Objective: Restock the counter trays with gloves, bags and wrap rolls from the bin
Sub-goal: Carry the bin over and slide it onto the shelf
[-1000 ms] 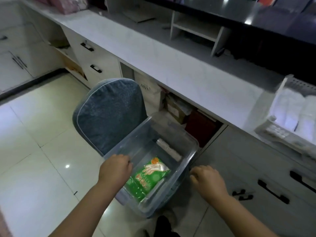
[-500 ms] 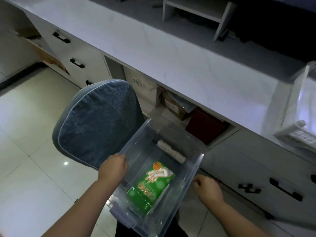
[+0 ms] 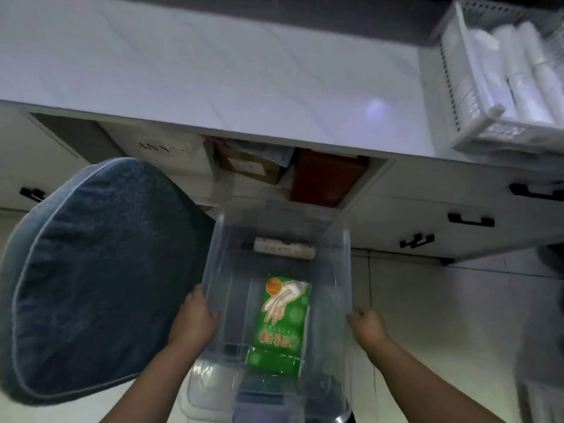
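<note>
Step in hand: judged from the hold, carrying the clear bin (image 3: 346,264) toward the counter (image 3: 213,71) so its stock can reach the tray (image 3: 457,87).
Left hand: the left hand (image 3: 195,319) grips the bin's left wall near the near end, fingers curled over the rim.
Right hand: the right hand (image 3: 367,326) is at the bin's right rim opposite the left one, fingers bent onto the edge; it appears to grip it, though the fingertips are hard to make out.
Doing it well: keep the bin level so the loose stock does not slide; swing it wide of the blue chair cushion (image 3: 100,270), which touches the bin's left side; lift it above the counter edge beyond the bin's far end before setting it down.
Glove pack: one green glove pack (image 3: 282,322), flat on the bin floor, toward the near end.
Wrap roll: one wrap roll (image 3: 285,248), lying crosswise against the bin's far wall, apart from the pack.
Bags in the bin: none visible.
Tray: one white slatted tray in full view, up and right of the bin, on the counter.
Bag rolls (image 3: 518,71): at least three white rolls in that tray; the exact count cannot be told.
Bins: one.
</note>
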Demonstrator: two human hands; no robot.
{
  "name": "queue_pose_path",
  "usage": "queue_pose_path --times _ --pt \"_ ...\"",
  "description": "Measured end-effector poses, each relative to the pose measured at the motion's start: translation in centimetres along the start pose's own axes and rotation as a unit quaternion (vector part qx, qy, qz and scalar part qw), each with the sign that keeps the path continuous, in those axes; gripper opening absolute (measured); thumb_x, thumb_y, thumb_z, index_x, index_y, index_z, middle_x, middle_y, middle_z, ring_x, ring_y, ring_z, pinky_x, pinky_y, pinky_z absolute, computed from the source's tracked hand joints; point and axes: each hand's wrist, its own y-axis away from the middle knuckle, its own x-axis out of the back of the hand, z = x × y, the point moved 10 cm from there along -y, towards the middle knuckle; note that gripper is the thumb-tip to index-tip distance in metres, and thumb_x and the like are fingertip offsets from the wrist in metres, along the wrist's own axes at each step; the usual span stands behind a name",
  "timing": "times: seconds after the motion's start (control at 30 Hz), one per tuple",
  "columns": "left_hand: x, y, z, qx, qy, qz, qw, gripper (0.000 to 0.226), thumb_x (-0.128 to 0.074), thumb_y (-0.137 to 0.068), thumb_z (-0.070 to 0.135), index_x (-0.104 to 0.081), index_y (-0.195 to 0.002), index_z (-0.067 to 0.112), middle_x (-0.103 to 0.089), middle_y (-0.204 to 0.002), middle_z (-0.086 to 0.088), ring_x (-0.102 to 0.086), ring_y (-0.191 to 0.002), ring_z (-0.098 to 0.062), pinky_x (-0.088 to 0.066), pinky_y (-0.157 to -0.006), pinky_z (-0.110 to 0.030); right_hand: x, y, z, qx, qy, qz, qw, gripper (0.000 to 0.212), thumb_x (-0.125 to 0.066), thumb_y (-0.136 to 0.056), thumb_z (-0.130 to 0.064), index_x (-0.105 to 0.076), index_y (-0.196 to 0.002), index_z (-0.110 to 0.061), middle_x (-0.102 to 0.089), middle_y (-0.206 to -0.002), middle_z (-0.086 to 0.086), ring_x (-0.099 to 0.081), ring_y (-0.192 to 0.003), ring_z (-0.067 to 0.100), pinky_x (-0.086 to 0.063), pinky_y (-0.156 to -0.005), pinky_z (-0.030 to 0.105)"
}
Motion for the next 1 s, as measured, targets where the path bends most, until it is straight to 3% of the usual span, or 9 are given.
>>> queue_pose_path --times 0.1,0.17,0.3,0.5,0.57,0.67,0.8,0.87,1.0 --pt "-0.3 -0.9 -0.1 0.027 0.083 -0.024 0.996 0.042 -0.059 -0.085 0.014 -0.048 -0.122 -0.003 -0.055 -0.119 -0.022 -0.056 -0.104 -0.036 -0.05 -0.087 -0.044 -0.5 0.4 0.6 -0.027 -0.141 0.011 0.99 0.02 -0.049 -0.088 0.0 -0.063 -0.077 -0.006 -0.055 -0.067 0.007 -0.046 -0.057 0.015 -0.037 -0.051 0.025" --pt "-0.4 -0.7 0.7 0.023 0.101 -0.031 0.994 0.033 -0.057 -0.085 0.012 -0.054 -0.114 -0.003 -0.06 -0.109 -0.022 -0.061 -0.093 -0.035 -0.054 -0.08 -0.045 -0.4 0.7 1.3 -0.039 -0.19 0.023 0.981 0.018 -0.047 -0.09 0.0 -0.058 -0.078 -0.008 -0.048 -0.063 0.004 -0.04 -0.055 0.014 -0.033 -0.05 0.024" --pt "-0.6 1.6 4.0 -0.007 0.079 0.002 0.997 0.012 -0.056 -0.084 0.008 -0.052 -0.095 0.003 -0.06 -0.091 -0.017 -0.055 -0.066 -0.022 -0.04 -0.053 -0.027 2.1 1.8 4.4 -0.054 -0.23 0.059 0.97 0.02 -0.047 -0.092 -0.004 -0.055 -0.074 -0.009 -0.046 -0.062 0.004 -0.038 -0.055 0.015 -0.03 -0.05 0.026" --pt "-5.7 6.8 12.1 -0.06 0.005 -0.002 0.998 0.019 -0.055 -0.086 0.012 -0.051 -0.1 0.001 -0.056 -0.093 -0.015 -0.051 -0.075 -0.027 -0.036 -0.059 -0.029 9.6 4.8 13.7 -0.083 -0.298 0.139 0.941 0.035 -0.045 -0.088 0.002 -0.047 -0.058 -0.015 -0.041 -0.057 0.004 -0.033 -0.051 0.016 -0.026 -0.049 0.026" --pt "-8.3 9.4 15.4 -0.084 -0.023 -0.009 0.996 0.021 -0.055 -0.087 0.013 -0.051 -0.104 0.0 -0.055 -0.094 -0.014 -0.049 -0.075 -0.026 -0.033 -0.055 -0.029 12.7 5.9 17.8 -0.099 -0.33 0.164 0.924 0.031 -0.047 -0.088 0.002 -0.052 -0.061 -0.012 -0.043 -0.058 0.006 -0.034 -0.051 0.017 -0.027 -0.05 0.026" --pt "-12.7 13.4 20.4 -0.128 -0.051 -0.017 0.99 0.021 -0.053 -0.088 0.014 -0.051 -0.104 0.001 -0.055 -0.095 -0.014 -0.049 -0.073 -0.026 -0.033 -0.055 -0.03 17.6 7.1 23.7 -0.102 -0.364 0.191 0.906 0.013 -0.052 -0.088 -0.001 -0.064 -0.084 -0.004 -0.054 -0.072 0.01 -0.041 -0.056 0.016 -0.033 -0.053 0.026" --pt "-18.9 19.1 27.0 -0.172 -0.078 -0.008 0.982 0.02 -0.051 -0.088 0.015 -0.054 -0.104 0.004 -0.057 -0.091 -0.012 -0.053 -0.066 -0.023 -0.038 -0.054 -0.028 25.1 8.2 31.2 -0.087 -0.406 0.218 0.883 0.014 -0.053 -0.089 -0.003 -0.064 -0.097 -0.006 -0.057 -0.087 0.011 -0.05 -0.069 0.02 -0.04 -0.062 0.026" --pt "-22.0 22.1 30.4 -0.195 -0.079 -0.008 0.978 0.018 -0.05 -0.087 0.016 -0.054 -0.101 0.007 -0.057 -0.087 -0.008 -0.051 -0.061 -0.018 -0.034 -0.048 -0.026 29.0 9.1 34.7 -0.077 -0.426 0.23 0.872 0.012 -0.054 -0.089 -0.004 -0.063 -0.097 -0.008 -0.056 -0.085 0.009 -0.049 -0.076 0.021 -0.04 -0.067 0.026" --pt "-27.8 27.9 37.4 -0.26 -0.074 -0.034 0.962 0.005 -0.05 -0.083 0.013 -0.055 -0.08 0.012 -0.057 -0.076 -0.006 -0.052 -0.064 -0.024 -0.035 -0.053 -0.03 37.0 11.6 40.8 -0.064 -0.452 0.27 0.848 0.004 -0.062 -0.084 -0.006 -0.061 -0.085 -0.009 -0.053 -0.078 0.006 -0.047 -0.073 0.02 -0.038 -0.067 0.027"
